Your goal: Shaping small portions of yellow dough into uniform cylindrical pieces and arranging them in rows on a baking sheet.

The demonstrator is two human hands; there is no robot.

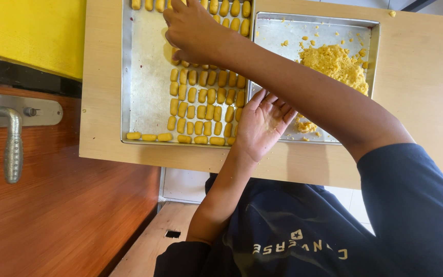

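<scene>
My right hand (190, 31) reaches across to the left metal tray (144, 77). Its bent fingertips rest on a small yellow dough piece (175, 52) at the end of a row, and the palm side is hidden. Rows of shaped yellow dough pieces (203, 102) fill the tray's right half and run along its near edge. My left hand (262, 123) lies palm up with fingers spread and empty, over the seam between the two trays. The right metal tray (283, 36) holds a heap of crumbly yellow dough (334, 64) and scattered crumbs.
Both trays sit on a light wooden tabletop (421, 102). A brown wooden door (52, 215) with a metal lever handle (12, 143) stands at the left. A yellow surface (26, 31) fills the upper left corner. My dark blue shirt (293, 231) covers the bottom of the view.
</scene>
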